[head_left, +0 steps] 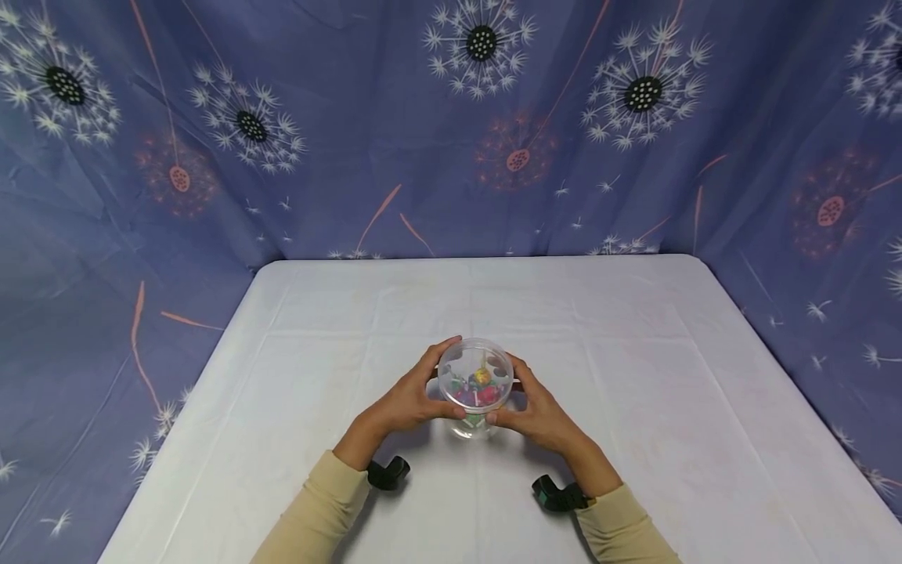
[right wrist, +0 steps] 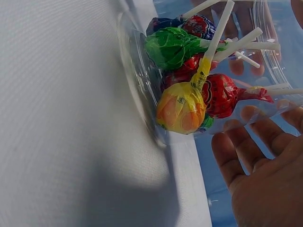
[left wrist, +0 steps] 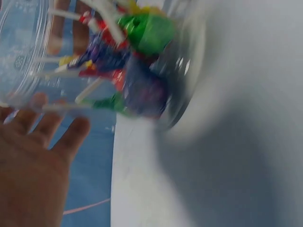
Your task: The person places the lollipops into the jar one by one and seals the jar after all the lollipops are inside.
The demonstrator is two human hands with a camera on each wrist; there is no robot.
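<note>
Between my two hands is a clear plastic jar (head_left: 470, 430) with a round see-through top, and its base is close over the white tablecloth. My left hand (head_left: 409, 401) grips it from the left, thumb at the front below the rim and fingers round the far side. From the right, my right hand (head_left: 537, 413) grips it the same way. Wrapped lollipops with white sticks fill the lower part: a yellow-orange lollipop (right wrist: 181, 109), a red lollipop (right wrist: 221, 96) and a green lollipop (right wrist: 169, 48) show in the right wrist view. A purple lollipop (left wrist: 144, 90) shows in the left wrist view.
A white cloth (head_left: 479, 298) covers the table. Behind it and along both sides hangs a blue curtain (head_left: 395, 133) with a dandelion print. A black wrist camera (head_left: 389, 474) sits on the left wrist, another black camera (head_left: 557, 495) on the right.
</note>
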